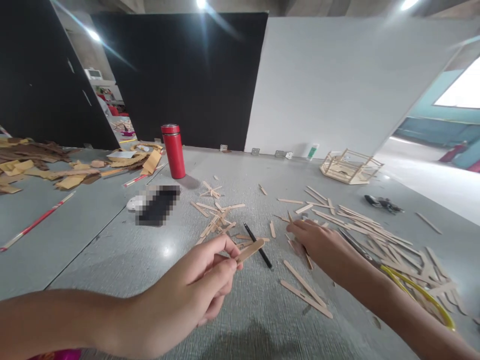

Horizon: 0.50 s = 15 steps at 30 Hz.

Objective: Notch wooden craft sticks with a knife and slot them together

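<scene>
My left hand (202, 285) is closed, pinching a short wooden craft stick (251, 251) between thumb and fingers above the table. My right hand (313, 240) is low over the tabletop, fingers bent together and pointing down among loose sticks. A thin stick end (290, 216) shows just past its fingertips; whether they grip it is hidden. Just beyond the left hand's stick lies a black pen (258, 246). Scissors with yellow handles (420, 295) lie partly behind my right forearm. Two sticks (305, 298) lie on the table between the hands, nearer me.
A pile of craft sticks (405, 255) spreads at right, and shorter pieces (217, 220) lie in the middle. Farther back stand a red flask (173, 151) and a stick frame (350, 167). Keys (382, 203), a pixelated dark object (157, 206) and brown scraps (75, 170) lie about.
</scene>
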Tool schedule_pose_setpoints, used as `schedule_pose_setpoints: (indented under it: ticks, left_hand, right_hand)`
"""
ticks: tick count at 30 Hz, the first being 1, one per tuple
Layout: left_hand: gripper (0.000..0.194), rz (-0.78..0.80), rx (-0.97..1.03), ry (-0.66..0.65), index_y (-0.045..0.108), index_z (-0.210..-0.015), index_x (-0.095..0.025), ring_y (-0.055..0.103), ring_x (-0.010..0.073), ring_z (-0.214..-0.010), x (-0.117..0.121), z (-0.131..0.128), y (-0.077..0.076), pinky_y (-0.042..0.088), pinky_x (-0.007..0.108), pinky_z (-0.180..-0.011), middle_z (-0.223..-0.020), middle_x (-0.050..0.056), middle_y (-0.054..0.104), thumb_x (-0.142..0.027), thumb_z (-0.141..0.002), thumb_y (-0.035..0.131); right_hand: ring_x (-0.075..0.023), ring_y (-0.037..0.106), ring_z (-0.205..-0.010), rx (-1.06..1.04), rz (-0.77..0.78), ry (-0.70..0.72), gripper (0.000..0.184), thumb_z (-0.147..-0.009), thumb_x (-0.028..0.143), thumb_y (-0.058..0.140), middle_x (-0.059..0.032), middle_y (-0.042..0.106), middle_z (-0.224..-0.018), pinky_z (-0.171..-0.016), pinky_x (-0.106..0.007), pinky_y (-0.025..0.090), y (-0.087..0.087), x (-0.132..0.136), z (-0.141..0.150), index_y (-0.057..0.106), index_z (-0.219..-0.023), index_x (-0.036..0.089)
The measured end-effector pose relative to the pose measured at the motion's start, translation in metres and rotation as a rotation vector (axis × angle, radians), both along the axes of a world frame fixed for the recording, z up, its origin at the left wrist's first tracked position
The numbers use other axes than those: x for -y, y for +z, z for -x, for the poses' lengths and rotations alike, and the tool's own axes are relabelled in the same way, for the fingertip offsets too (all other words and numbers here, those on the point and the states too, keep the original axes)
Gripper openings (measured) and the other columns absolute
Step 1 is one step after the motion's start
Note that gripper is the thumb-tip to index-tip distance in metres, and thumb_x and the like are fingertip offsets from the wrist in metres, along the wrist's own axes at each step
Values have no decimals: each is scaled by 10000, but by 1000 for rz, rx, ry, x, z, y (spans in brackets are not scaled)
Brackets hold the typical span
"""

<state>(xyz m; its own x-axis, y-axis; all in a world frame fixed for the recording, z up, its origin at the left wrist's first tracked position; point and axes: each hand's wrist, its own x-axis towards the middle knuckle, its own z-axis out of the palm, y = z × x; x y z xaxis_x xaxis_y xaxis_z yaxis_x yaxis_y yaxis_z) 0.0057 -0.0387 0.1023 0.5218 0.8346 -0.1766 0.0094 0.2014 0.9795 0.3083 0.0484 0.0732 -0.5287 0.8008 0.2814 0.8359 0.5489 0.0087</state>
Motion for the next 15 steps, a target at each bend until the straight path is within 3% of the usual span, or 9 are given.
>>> schedule_pose_setpoints:
  ticks: [5, 7, 10, 12, 15]
  left_hand:
    - [201, 23, 3, -17, 502, -1006, -207, 442, 42, -489, 2, 0, 0, 368, 173, -482, -738, -65, 498, -367, -1082, 406]
    - [217, 16, 30, -25, 515, -980, -196, 472, 48, -502, 3, 0, 0, 399, 177, -497, -738, -55, 512, -345, -1084, 396]
    - [208, -16, 72, -22, 544, -1030, -196, 531, 63, -531, 4, 0, -2, 439, 175, -507, -754, -41, 553, -353, -1084, 418]
    - [227, -37, 78, -22, 558, -1100, -202, 594, 85, -574, 4, -1, -2, 466, 178, -507, -808, -14, 615, -399, -1077, 448]
    - [318, -67, 66, -29, 600, -1095, -183, 658, 104, -618, 3, -1, -2, 487, 173, -494, -927, 44, 682, -473, -1060, 474]
  right_hand:
    - [-267, 698, -866, 125, 52, -92, 361, -814, -59, 459, -165, 707, -1051, -631, -333, 500, -11, 4, 2, 645, -1000, 189]
    - [-233, 678, -735, 137, 73, -122, 290, -849, -46, 444, -136, 698, -915, -562, -311, 443, -12, 17, 8, 621, -895, 180]
    - [-133, 487, -389, 158, 183, -108, 288, -860, 15, 517, 32, 516, -505, -403, -265, 249, -20, 37, 12, 502, -662, 223]
    - [-125, 477, -389, 137, 228, -88, 287, -830, 5, 536, 52, 484, -493, -406, -254, 234, -28, 45, 10, 471, -660, 227]
    - [-154, 547, -493, 78, 249, -69, 235, -831, 51, 564, 13, 567, -613, -468, -265, 335, -38, 46, 9, 472, -703, 225]
